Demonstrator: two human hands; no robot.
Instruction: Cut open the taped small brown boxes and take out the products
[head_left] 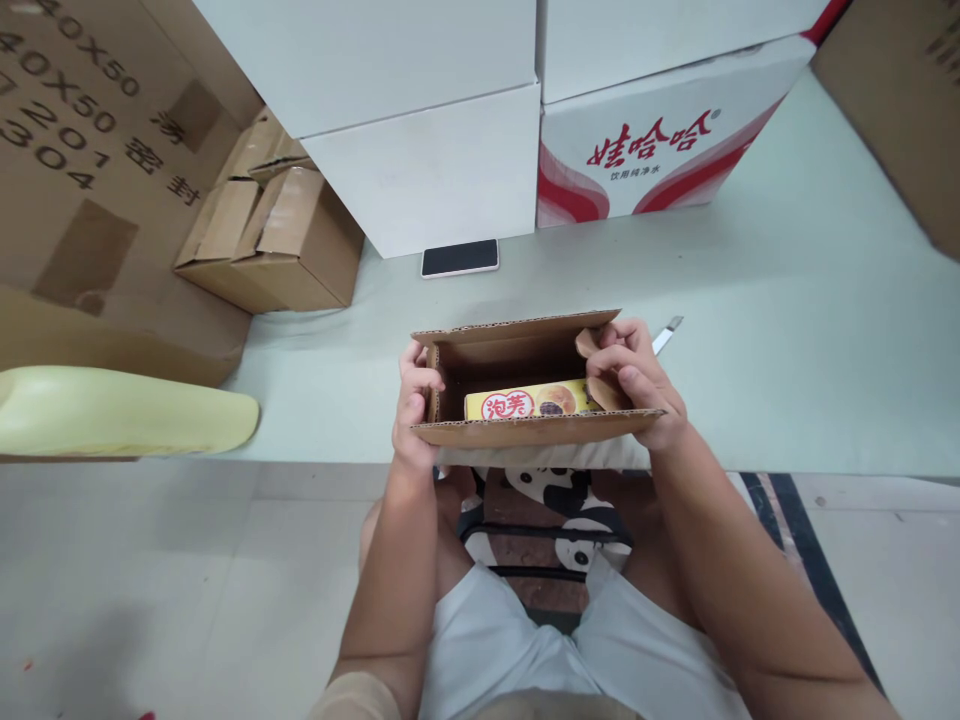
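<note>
A small brown cardboard box (525, 432) stands open at the near edge of the pale green table (787, 380). Inside it lies a yellow snack packet (529, 402) with red characters. My left hand (412, 400) grips the box's left end, fingers curled over the side flap. At the right end, my right hand (637, 378) is closed on the small side flap and folds it inward. The long flaps at front and back stand open.
A phone (460, 258) lies face up behind the box. A box cutter (667, 335) lies right of my right hand. White cartons (427, 170) and a red-printed carton (660, 150) stand at the back. Brown boxes (277, 230) and a yellow pad (120, 410) lie left.
</note>
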